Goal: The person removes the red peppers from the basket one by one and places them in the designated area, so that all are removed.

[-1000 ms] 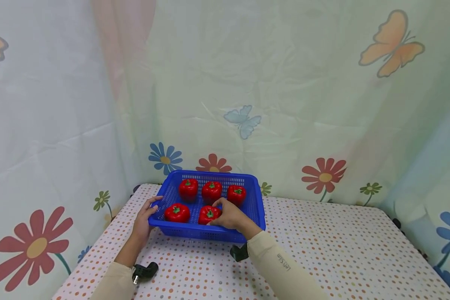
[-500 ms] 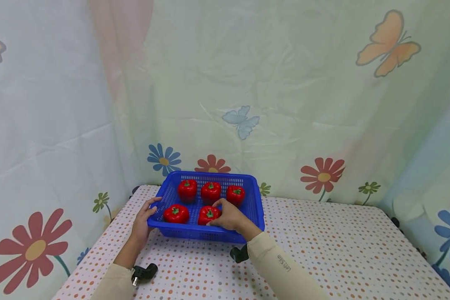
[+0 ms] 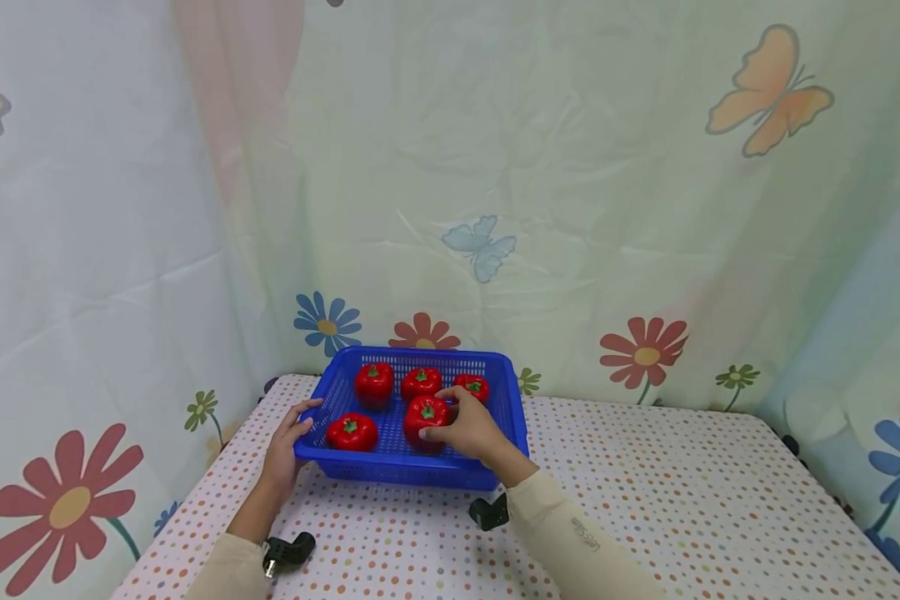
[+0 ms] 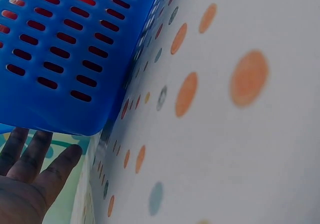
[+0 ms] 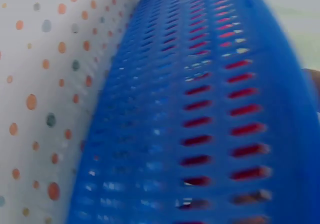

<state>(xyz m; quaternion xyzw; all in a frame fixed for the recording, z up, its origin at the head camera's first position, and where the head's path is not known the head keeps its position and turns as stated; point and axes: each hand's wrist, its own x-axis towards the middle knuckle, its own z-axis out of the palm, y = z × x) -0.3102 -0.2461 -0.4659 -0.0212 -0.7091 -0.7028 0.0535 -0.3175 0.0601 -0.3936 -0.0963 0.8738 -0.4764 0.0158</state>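
Note:
My right hand (image 3: 471,427) grips a red bell pepper (image 3: 424,415) with a green stem, thumb on its near side and fingers behind. The pepper is raised above the floor of a blue slotted plastic basket (image 3: 420,475). Another bell pepper (image 3: 352,432) lies front left inside, and three more stand along the back, the rightmost (image 3: 473,385) partly covered by my fingers. My left hand (image 3: 283,446) rests at the basket's left rim. In the left wrist view its fingers (image 4: 55,171) reach out fairly straight to the rim. The right wrist view shows mostly the basket's slotted wall (image 5: 165,114).
A table with a dotted cloth (image 3: 645,492) carries the basket near its back left. Behind it hangs a curtain (image 3: 570,250) printed with flowers and butterflies. Black wrist devices sit below the left hand (image 3: 288,551) and the right sleeve (image 3: 489,512).
My right hand has lifted the front bell pepper upward and slightly right from the basket's floor. It now overlaps the back right pepper more. My left hand stays at the rim.

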